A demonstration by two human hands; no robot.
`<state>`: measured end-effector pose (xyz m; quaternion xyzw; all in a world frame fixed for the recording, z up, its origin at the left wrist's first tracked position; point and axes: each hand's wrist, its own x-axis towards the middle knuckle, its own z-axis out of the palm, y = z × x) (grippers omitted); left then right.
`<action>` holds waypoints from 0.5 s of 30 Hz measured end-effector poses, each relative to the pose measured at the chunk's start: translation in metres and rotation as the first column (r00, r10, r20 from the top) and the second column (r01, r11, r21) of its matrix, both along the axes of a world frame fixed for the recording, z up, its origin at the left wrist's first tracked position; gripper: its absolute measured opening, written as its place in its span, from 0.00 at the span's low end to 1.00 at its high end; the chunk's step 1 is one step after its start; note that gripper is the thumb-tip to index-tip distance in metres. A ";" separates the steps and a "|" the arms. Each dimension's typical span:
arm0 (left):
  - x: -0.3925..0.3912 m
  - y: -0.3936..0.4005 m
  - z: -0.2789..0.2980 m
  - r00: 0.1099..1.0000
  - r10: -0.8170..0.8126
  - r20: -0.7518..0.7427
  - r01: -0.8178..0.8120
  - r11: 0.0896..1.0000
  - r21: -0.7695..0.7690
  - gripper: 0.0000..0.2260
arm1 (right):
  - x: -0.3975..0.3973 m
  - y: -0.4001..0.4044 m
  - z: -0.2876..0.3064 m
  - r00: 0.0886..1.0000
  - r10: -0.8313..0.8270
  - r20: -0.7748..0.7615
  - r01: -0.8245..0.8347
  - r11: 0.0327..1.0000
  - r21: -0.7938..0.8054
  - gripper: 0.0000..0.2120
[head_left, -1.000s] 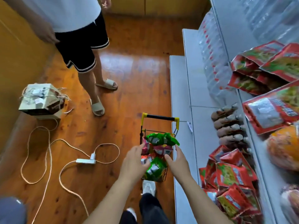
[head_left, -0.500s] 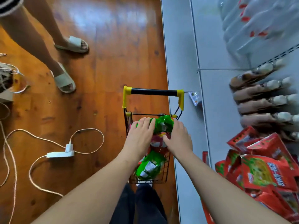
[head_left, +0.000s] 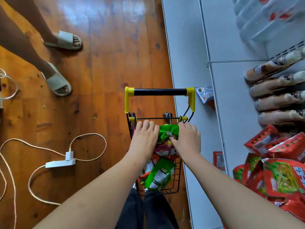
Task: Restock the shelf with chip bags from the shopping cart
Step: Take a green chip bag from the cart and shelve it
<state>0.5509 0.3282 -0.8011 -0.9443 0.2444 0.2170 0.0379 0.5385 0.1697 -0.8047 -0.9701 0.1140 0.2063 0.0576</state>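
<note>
Closer over the cart than half a second ago, hands still set on the same top bag. Wooden floor (head_left: 99, 63) across the left, grey shelf unit (head_left: 231, 113) down the right, stacked with red snack bags (head_left: 280, 176) at its near end and brown bottles (head_left: 277, 103) lying in a row beyond them. Small wire shopping cart (head_left: 177, 179) between floor and shelf, just beside the shelf's edge, its black bar with yellow ends (head_left: 159, 92) at the far side. Inside, a heap of chip bags: a green chip bag (head_left: 168, 131) on top at the far end, a pink one (head_left: 165, 150) under it, another green bag (head_left: 159, 176) nearer the body. Left hand (head_left: 145, 138) curled round the left side of the top green bag; right hand (head_left: 188, 139) closed on its right side, thumb pressed onto the foil. Bag still resting in the cart. White power strip (head_left: 60, 163) with looping cable on the floor at left. Two sandalled feet (head_left: 57, 81) of another person beyond it.
</note>
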 end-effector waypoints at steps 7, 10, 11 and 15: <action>-0.001 0.014 -0.008 0.993 0.034 -0.116 -0.046 0.994 -0.100 0.20 | -0.004 -0.004 0.007 0.996 -0.077 0.035 0.067 0.970 0.232 0.09; -0.004 0.024 -0.003 0.988 0.089 -0.125 -0.109 0.981 -0.159 0.17 | -0.009 -0.007 0.016 0.988 -0.103 0.111 0.068 0.958 0.279 0.10; -0.006 0.027 0.000 0.985 0.114 -0.130 -0.138 0.971 -0.195 0.16 | -0.011 -0.007 0.020 0.985 -0.111 0.135 0.067 0.953 0.294 0.11; -0.016 0.035 0.015 0.962 0.248 -0.116 -0.273 0.900 -0.339 0.18 | -0.024 0.000 0.035 0.965 -0.203 0.166 0.131 0.921 0.366 0.14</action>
